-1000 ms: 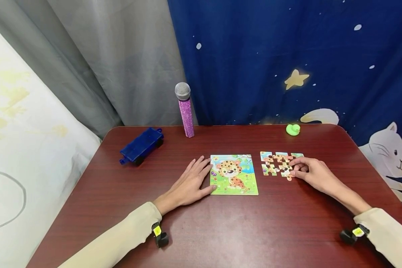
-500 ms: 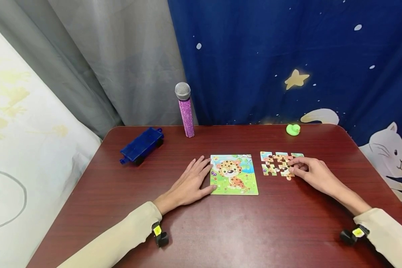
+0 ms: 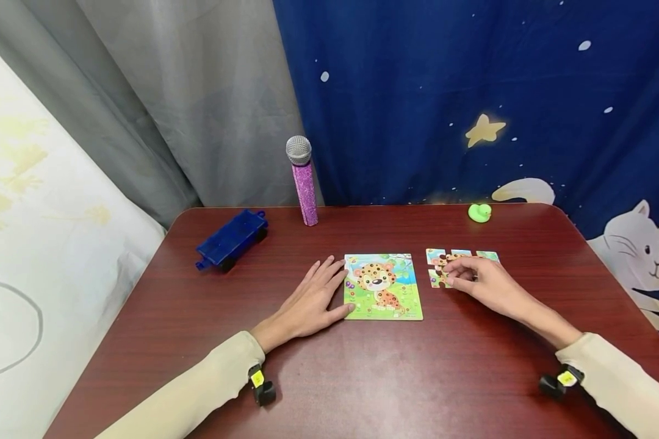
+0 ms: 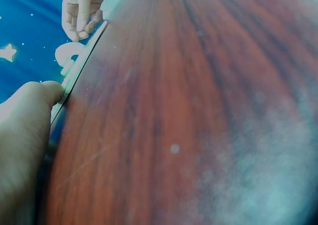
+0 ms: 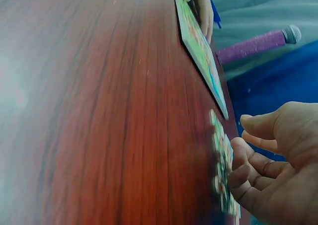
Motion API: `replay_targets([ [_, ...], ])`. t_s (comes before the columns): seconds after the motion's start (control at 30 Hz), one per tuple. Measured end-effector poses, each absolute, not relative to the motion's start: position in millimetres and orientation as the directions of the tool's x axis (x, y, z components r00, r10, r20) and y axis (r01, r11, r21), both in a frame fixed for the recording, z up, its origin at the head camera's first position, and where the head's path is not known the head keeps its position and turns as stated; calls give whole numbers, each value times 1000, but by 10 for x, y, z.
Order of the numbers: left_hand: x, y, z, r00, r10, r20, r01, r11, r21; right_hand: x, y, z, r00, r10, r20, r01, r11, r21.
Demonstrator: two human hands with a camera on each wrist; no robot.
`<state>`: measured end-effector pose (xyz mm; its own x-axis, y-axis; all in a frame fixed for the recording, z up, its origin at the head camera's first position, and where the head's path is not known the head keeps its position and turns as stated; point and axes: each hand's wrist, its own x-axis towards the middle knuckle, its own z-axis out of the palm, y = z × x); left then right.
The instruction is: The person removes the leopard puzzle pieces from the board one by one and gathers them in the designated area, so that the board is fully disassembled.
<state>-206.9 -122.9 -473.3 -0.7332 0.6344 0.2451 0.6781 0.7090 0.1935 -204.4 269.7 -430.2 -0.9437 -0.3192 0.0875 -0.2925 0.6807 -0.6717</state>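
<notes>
My left hand (image 3: 315,305) lies flat with fingers spread at the left side of a square leopard picture puzzle (image 3: 387,283); its thumb rests on the lower left corner. To the right, small jigsaw pieces (image 3: 436,256) with a similar spotted animal picture lie in a loose grid. My right hand (image 3: 486,283) hovers low over them and hides much of the grid. In the right wrist view its fingers are loosely bent, thumb and index apart, with no piece visible between them. Edge-on, the jigsaw pieces (image 5: 218,155) appear just beneath those fingers.
A blue toy wagon (image 3: 233,239) stands at the back left of the brown table (image 3: 329,378). Beside it, a microphone (image 3: 306,192) with a purple glittery handle stands upright. A green toy duck (image 3: 480,213) sits near the back right edge. Curtains hang behind.
My right hand has shifted left from the right side of the jigsaw pieces to over their middle. The left hand and the leopard puzzle have stayed put.
</notes>
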Motion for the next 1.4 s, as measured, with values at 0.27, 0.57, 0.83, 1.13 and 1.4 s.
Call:
replay_targets([
  [0.27,-2067,-1229,-4737,-735,634,240,677,707,204,-2039,2444,-4272,-921,-382,76,-314,611,-727],
  [0.57,-2067,-1230,-4755,-735,634,241,677,711,192,-2022,2268,-4299,-911,-411,16,-260,545,-797],
  [0.83,-2068,-1229,-4756,-731,634,251,681,705,200,-2014,2174,-4294,-895,-445,15,-260,495,-829],
  [1.13,-2068,-1227,-4743,-732,635,247,680,703,207,-2029,2088,-4306,-897,-443,-1,-261,530,-807],
  [1.4,-2062,-1228,-4726,-735,634,242,677,705,212,-2048,2032,-4342,-896,-445,-14,-266,561,-784],
])
